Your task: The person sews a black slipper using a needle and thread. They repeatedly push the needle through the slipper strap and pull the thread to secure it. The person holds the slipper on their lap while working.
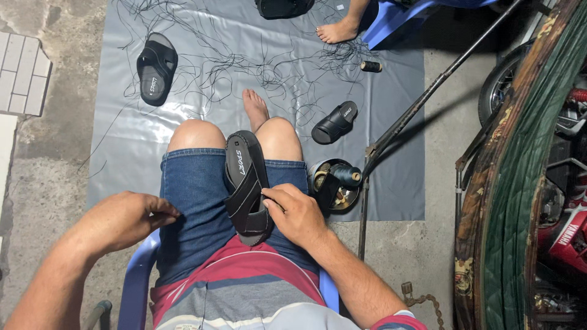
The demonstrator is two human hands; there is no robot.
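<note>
You are partway through stitching the black sandal (247,181) that lies sole-down along your lap between your knees: your right hand (296,213) pinches at the edge of its strap, its grip narrow, seemingly on a needle or thread too fine to make out. Your left hand (124,219) hovers curled beside your left thigh, fingertips together, holding nothing visible. The next pull likely needs the sandal kept steady; its crossed straps look intact.

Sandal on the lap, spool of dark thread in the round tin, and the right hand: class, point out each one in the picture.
sandal (243,177), head view, on the insole above the strap.
spool of dark thread (347,175), head view, on its wound side.
right hand (296,214), head view, on the back of the hand.
</note>
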